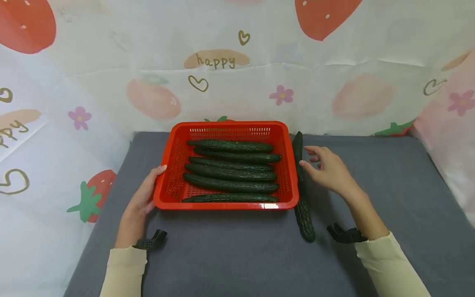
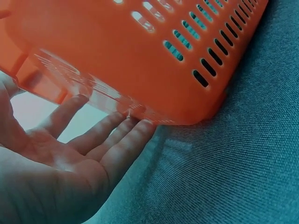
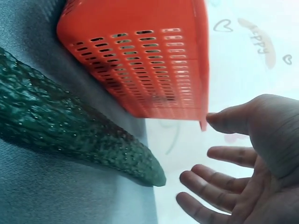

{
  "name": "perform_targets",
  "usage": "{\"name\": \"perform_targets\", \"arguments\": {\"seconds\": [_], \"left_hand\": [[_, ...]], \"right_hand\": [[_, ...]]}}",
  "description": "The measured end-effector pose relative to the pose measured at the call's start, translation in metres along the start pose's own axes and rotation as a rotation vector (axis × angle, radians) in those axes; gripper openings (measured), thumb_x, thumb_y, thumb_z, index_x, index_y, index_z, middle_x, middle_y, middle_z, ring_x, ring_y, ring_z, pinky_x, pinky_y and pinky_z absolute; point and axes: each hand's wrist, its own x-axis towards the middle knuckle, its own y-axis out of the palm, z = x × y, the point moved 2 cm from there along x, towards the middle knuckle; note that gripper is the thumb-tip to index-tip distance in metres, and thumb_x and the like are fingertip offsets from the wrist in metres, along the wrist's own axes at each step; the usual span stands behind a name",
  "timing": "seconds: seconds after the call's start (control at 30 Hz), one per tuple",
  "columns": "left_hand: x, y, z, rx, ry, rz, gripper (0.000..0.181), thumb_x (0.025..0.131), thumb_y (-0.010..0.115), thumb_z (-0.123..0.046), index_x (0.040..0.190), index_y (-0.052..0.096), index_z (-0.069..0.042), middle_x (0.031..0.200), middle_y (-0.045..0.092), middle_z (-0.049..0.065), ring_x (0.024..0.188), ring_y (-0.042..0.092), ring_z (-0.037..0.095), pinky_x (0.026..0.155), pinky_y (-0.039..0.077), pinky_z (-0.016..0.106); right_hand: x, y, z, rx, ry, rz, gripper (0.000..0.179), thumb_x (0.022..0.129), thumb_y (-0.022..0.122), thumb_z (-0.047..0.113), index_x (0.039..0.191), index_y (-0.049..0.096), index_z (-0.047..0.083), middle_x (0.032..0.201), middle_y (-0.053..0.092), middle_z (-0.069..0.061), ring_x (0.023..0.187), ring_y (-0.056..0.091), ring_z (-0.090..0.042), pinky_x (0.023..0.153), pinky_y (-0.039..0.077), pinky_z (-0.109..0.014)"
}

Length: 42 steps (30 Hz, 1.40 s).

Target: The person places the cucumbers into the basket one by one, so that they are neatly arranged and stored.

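My left hand (image 1: 142, 194) holds the left rim of a red plastic basket (image 1: 158, 194), its thumb on the rim. In the left wrist view its fingers (image 2: 133, 140) meet the underside of that rim. Several dark green cucumbers (image 1: 231, 171) lie crosswise in the basket, stacked in a row from back to front. A single cucumber (image 1: 305, 214) lies lengthwise on the cloth along the basket's right side. My right hand (image 1: 330, 171) hovers just right of it, fingers spread and relaxed, holding nothing. In the right wrist view the thumb (image 3: 229, 120) overlaps the basket's rim edge.
A grey cloth (image 1: 230, 251) covers the table. Behind and at both sides hangs a white sheet (image 1: 230, 99) printed with strawberries, hearts and flowers. Dark wrist mounts (image 1: 345, 234) sit at both cuffs.
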Motion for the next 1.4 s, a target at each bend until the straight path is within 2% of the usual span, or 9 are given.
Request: {"name": "perform_targets", "arguments": {"seconds": [0.17, 0.27, 0.43, 0.6, 0.73, 0.97, 1.13, 1.27, 1.4], "left_hand": [[0.004, 0.004, -0.001, 0.028, -0.023, 0.004, 0.033, 0.114, 0.037, -0.042, 0.138, 0.044, -0.020, 0.115, 0.068, -0.009, 0.099, 0.069, 0.004, 0.086, 0.061, 0.022], [0.005, 0.005, -0.003, 0.021, -0.012, 0.011, 0.032, 0.114, 0.037, -0.042, 0.137, 0.045, -0.020, 0.115, 0.068, -0.009, 0.098, 0.069, 0.004, 0.085, 0.061, 0.022], [0.004, 0.001, -0.007, 0.000, 0.005, -0.012, 0.031, 0.114, 0.038, -0.041, 0.137, 0.043, -0.020, 0.115, 0.068, -0.009, 0.098, 0.070, 0.004, 0.084, 0.061, 0.022], [0.004, 0.001, -0.003, 0.020, -0.029, -0.031, 0.035, 0.113, 0.040, -0.045, 0.140, 0.041, -0.022, 0.117, 0.066, -0.009, 0.101, 0.068, 0.004, 0.086, 0.061, 0.021], [-0.001, 0.002, 0.001, 0.018, -0.056, -0.056, 0.032, 0.114, 0.039, -0.045, 0.138, 0.042, -0.025, 0.115, 0.066, -0.010, 0.099, 0.068, 0.004, 0.085, 0.061, 0.022], [-0.001, 0.002, -0.003, 0.010, -0.015, -0.011, 0.032, 0.114, 0.037, -0.042, 0.141, 0.043, -0.026, 0.116, 0.066, -0.009, 0.099, 0.068, 0.005, 0.085, 0.061, 0.023], [0.001, 0.003, -0.005, 0.020, -0.050, -0.062, 0.032, 0.113, 0.041, -0.045, 0.140, 0.044, -0.028, 0.116, 0.066, -0.011, 0.100, 0.066, 0.004, 0.086, 0.061, 0.022], [0.002, 0.003, -0.005, 0.018, -0.070, -0.092, 0.034, 0.112, 0.043, -0.046, 0.141, 0.043, -0.029, 0.117, 0.065, -0.011, 0.102, 0.066, 0.004, 0.088, 0.060, 0.022], [0.000, 0.003, -0.004, 0.021, -0.068, -0.093, 0.032, 0.113, 0.041, -0.044, 0.140, 0.043, -0.028, 0.116, 0.066, -0.012, 0.101, 0.066, 0.003, 0.087, 0.060, 0.021]], "right_hand": [[-0.003, 0.005, -0.009, -0.020, 0.025, 0.050, 0.066, 0.107, 0.061, 0.033, 0.159, 0.040, -0.002, 0.153, 0.049, -0.031, 0.130, 0.059, -0.047, 0.098, 0.054, -0.064], [-0.001, 0.008, -0.011, -0.034, 0.026, 0.057, 0.067, 0.107, 0.061, 0.032, 0.159, 0.038, -0.002, 0.153, 0.049, -0.032, 0.130, 0.059, -0.048, 0.098, 0.055, -0.064], [0.004, 0.018, -0.010, -0.041, 0.030, 0.050, 0.068, 0.107, 0.062, 0.033, 0.160, 0.037, -0.001, 0.153, 0.049, -0.032, 0.131, 0.058, -0.048, 0.098, 0.054, -0.065], [-0.002, 0.026, -0.013, -0.040, 0.058, 0.063, 0.068, 0.107, 0.062, 0.031, 0.160, 0.037, -0.003, 0.152, 0.050, -0.033, 0.131, 0.058, -0.050, 0.099, 0.054, -0.067], [-0.007, 0.031, -0.016, -0.041, 0.064, 0.065, 0.069, 0.107, 0.062, 0.033, 0.159, 0.037, -0.004, 0.152, 0.050, -0.034, 0.132, 0.059, -0.050, 0.100, 0.053, -0.067], [-0.016, 0.035, -0.019, -0.038, 0.088, 0.015, 0.069, 0.106, 0.062, 0.033, 0.158, 0.038, -0.005, 0.152, 0.052, -0.033, 0.131, 0.059, -0.051, 0.101, 0.053, -0.067], [-0.015, 0.039, -0.024, -0.042, 0.120, -0.009, 0.068, 0.105, 0.062, 0.035, 0.157, 0.042, -0.004, 0.150, 0.055, -0.031, 0.129, 0.061, -0.049, 0.098, 0.054, -0.067], [-0.012, 0.044, -0.026, -0.085, 0.140, 0.003, 0.073, 0.103, 0.064, 0.038, 0.157, 0.041, -0.005, 0.147, 0.057, -0.031, 0.126, 0.063, -0.047, 0.094, 0.056, -0.065], [-0.011, 0.051, -0.028, -0.125, 0.172, 0.018, 0.082, 0.099, 0.068, 0.043, 0.158, 0.039, -0.005, 0.139, 0.061, -0.030, 0.119, 0.064, -0.043, 0.088, 0.057, -0.062]]}}
